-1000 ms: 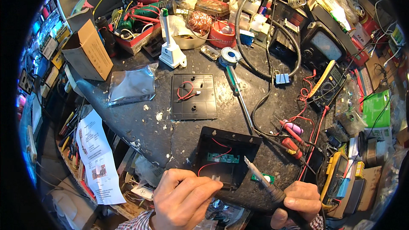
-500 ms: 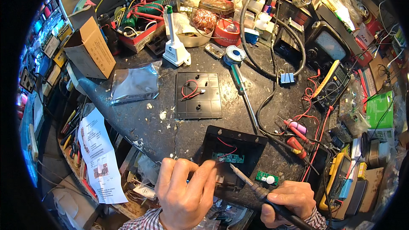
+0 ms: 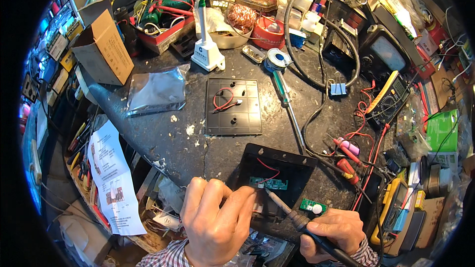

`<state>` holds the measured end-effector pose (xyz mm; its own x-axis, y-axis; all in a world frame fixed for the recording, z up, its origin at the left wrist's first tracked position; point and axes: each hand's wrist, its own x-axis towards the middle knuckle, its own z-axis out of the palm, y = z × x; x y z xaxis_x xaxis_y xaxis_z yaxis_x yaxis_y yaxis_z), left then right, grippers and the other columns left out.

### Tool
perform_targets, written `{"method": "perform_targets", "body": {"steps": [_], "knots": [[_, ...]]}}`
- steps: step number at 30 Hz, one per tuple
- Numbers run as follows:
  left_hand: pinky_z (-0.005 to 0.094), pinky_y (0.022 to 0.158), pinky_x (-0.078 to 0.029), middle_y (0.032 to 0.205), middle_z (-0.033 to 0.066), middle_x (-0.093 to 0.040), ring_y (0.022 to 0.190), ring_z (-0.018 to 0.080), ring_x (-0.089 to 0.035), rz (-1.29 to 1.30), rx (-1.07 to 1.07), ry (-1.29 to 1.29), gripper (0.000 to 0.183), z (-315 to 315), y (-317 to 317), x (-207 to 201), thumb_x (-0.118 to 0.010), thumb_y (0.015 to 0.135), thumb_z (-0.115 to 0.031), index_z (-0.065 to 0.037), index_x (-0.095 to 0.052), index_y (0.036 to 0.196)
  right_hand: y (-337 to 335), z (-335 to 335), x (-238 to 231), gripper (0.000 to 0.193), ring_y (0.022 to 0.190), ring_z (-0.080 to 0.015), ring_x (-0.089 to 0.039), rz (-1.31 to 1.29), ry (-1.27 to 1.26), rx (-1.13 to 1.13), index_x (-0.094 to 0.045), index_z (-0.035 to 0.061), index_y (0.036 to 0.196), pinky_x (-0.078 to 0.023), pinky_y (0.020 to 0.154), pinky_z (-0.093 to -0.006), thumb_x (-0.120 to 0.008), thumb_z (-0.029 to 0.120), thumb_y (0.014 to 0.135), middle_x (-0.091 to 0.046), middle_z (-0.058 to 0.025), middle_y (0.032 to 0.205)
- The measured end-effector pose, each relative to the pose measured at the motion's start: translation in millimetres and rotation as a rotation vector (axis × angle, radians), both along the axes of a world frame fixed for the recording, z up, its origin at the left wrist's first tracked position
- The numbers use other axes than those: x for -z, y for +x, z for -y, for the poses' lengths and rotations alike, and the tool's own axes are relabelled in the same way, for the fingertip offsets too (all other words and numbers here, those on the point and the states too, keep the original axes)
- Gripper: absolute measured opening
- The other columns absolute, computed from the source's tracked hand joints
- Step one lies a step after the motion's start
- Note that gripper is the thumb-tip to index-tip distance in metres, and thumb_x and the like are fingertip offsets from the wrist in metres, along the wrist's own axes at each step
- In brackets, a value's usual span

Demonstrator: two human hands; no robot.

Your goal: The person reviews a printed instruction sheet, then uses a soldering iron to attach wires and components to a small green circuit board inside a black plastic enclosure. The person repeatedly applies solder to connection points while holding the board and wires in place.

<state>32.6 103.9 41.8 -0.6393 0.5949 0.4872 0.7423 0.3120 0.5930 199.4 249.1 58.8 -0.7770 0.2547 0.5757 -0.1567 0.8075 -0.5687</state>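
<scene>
right hand (image 3: 332,232): wrapped round the soldering iron (image 3: 298,220), tip right by the green board (image 3: 275,184) inside the black case (image 3: 301,161) | left hand (image 3: 217,222): fingers bunched, can't tell if gripping anything | imo steady both, brief light dab, don't cook the red wire (image 3: 267,164)

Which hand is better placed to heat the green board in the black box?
Likely the right hand: it grips the soldering iron, whose tip points at the green board in the black box. The left hand is close by, but has no iron.
</scene>
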Motion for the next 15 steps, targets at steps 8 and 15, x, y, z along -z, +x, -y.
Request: {"method": "perform_targets", "body": {"steps": [8, 15], "knots": [[0.0390, 0.068, -0.047, 0.081, 0.0080, -0.056, 0.078, 0.0275, -0.056, 0.006, 0.007, 0.003, 0.025, -0.2, -1.1, 0.7, -0.088, 0.072, 0.004, -0.002, -0.078, 0.094, -1.4, 0.5, 0.2, 0.023, 0.060, -0.0251, -0.072, 0.004, 0.011, 0.014, -0.071, 0.0002, 0.106, -0.057, 0.056, -0.0334, -0.080, 0.006, 0.086, -0.073, -0.0124, 0.075], [0.0375, 0.068, -0.049, 0.082, 0.0077, -0.059, 0.079, 0.0262, -0.059, 0.001, -0.003, -0.033, 0.024, 0.4, -0.9, -0.7, -0.089, 0.073, 0.003, -0.002, -0.079, 0.094, -1.8, 0.0, -1.5, 0.022, 0.059, -0.0237, -0.072, 0.019, 0.040, 0.020, -0.072, 0.0002, 0.105, -0.056, 0.056, -0.0322, -0.079, 0.005, 0.085, -0.073, -0.0124, 0.075]]}}
